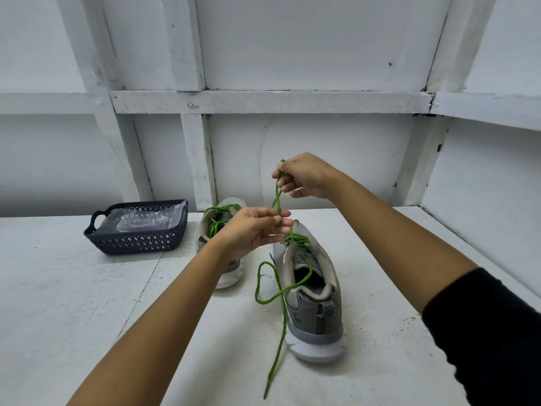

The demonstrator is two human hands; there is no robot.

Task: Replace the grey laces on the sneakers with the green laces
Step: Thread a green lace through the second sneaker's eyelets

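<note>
While both hands pinch the green lace (277, 197) above the right sneaker (313, 291), the left forearm (181, 291) partly hides the far sneaker (218, 227); a dark basket (137, 241) sits beside it.

The left hand (251, 232) grips low on the lace, the right hand (304, 177) grips its upper end.

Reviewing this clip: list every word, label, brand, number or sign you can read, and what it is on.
No text can be read in this frame.
On the nearer sneaker: a pale curved mark and a herringbone pattern, no letters.
On the farther sneaker, the green lace, the basket and the clear bag in it: no print shows.
</note>
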